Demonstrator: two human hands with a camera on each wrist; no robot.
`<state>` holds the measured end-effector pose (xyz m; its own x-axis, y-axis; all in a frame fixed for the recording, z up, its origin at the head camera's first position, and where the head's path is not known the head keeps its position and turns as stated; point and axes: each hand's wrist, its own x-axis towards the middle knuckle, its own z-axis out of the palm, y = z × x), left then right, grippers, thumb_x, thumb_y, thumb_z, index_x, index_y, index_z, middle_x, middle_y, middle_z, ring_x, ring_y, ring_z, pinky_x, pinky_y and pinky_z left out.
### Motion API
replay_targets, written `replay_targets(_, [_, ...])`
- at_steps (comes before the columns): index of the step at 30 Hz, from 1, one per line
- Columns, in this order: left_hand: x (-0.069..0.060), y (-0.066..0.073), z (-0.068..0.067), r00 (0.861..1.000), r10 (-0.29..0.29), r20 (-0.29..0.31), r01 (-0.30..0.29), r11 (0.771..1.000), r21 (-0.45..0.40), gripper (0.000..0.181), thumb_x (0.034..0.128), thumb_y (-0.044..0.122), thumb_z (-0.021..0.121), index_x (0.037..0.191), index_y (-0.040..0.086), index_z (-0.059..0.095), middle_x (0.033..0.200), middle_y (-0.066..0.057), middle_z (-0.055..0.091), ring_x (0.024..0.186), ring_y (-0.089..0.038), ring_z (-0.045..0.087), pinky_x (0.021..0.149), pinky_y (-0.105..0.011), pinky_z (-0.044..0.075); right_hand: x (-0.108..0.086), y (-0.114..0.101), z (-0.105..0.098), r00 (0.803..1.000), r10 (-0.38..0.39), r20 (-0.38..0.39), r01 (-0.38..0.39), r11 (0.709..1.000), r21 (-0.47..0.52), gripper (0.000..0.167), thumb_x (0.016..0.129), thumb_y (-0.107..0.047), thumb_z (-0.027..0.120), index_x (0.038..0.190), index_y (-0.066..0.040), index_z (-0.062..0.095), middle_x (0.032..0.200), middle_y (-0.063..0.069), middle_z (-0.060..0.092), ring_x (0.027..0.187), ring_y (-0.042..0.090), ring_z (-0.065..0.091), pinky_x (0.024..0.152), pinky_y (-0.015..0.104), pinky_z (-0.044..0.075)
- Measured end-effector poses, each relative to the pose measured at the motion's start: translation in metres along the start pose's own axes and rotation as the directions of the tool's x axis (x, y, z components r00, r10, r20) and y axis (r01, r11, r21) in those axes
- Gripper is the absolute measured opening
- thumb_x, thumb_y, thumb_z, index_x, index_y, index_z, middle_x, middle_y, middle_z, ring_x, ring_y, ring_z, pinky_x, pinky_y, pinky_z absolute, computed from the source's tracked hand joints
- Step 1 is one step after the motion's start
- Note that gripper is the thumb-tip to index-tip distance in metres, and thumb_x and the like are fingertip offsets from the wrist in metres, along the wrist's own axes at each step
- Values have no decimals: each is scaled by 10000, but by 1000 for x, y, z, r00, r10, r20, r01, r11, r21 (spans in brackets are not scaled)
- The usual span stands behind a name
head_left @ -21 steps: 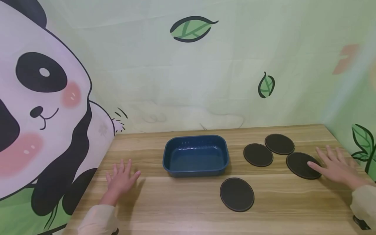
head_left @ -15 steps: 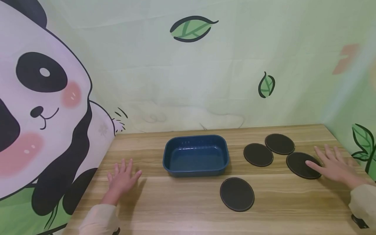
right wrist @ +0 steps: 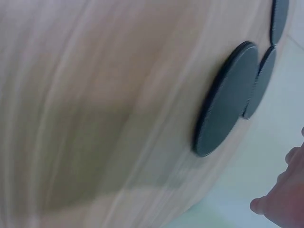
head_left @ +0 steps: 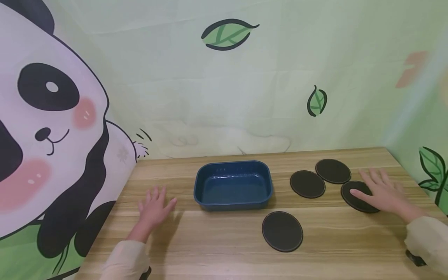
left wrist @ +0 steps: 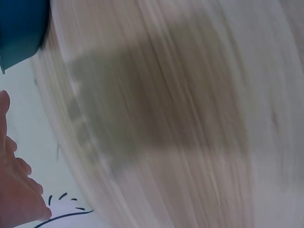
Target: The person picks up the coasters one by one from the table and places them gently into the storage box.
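My left hand [head_left: 154, 210], fingers spread, hovers left of a dark blue rectangular dish [head_left: 232, 188] and holds nothing. In the left wrist view that hand's fingers [left wrist: 19, 190] show at the lower left, below a corner of the dish [left wrist: 21, 33]. On the right, my right hand [head_left: 383, 194] is spread in the air and partly covers one round black coaster [head_left: 357, 198]. Behind it are two more coasters, one at the back [head_left: 332, 171] and one nearer the dish [head_left: 307, 184]. Another coaster [head_left: 282, 231] lies in front of the dish.
The wood-grain table [head_left: 217, 249] meets a pale green cloth backdrop [head_left: 175, 97] at its back edge. A panda [head_left: 52, 136] is printed on the backdrop at left, with leaves printed elsewhere.
Both hands have moved inward: the left hand toward the dish, the right hand leftward farther over the nearest coaster. The dish and coasters have stayed in place.
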<state>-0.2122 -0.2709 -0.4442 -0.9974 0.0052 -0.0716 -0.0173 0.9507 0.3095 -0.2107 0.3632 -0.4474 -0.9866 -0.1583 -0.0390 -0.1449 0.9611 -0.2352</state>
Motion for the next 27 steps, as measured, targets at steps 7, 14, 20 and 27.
replay_targets(7, [9, 10, 0, 995, 57, -79, -61, 997, -53, 650, 907, 414, 399, 1390, 28, 199, 1433, -245, 142, 1300, -419, 142, 989, -629, 124, 9, -21, -4, 991, -97, -91, 104, 992, 75, 884, 806, -472, 560, 1375, 64, 147, 1360, 369, 153, 1239, 539, 86, 858, 712, 159])
replay_targets(14, [19, 30, -2, 983, 96, -155, -124, 975, -186, 566, 880, 233, 501, 1350, 2, 286, 1374, -235, 308, 1242, -395, 310, 1012, -516, 259, 16, -49, -7, 971, -199, -134, 223, 956, 193, 849, 768, -343, 656, 1339, 108, 219, 1321, 371, 261, 1174, 529, 264, 911, 613, 251])
replay_targets(20, [26, 41, 1, 975, 96, -202, -144, 961, -236, 478, 864, 184, 533, 1283, -5, 399, 1292, -218, 436, 1144, -367, 444, 945, -485, 363, 17, -68, -4, 978, -191, -86, 207, 940, 272, 759, 784, -353, 637, 1314, 74, 301, 1310, 322, 315, 1107, 490, 375, 840, 573, 358])
replay_targets(27, [31, 52, 4, 979, 76, -188, -131, 944, -304, 417, 863, 147, 535, 1247, 8, 450, 1252, -198, 485, 1050, -341, 535, 853, -446, 447, 20, -86, 0, 981, -195, -14, 185, 898, 399, 749, 772, -350, 650, 1298, 72, 324, 1240, 312, 398, 915, 365, 544, 703, 408, 470])
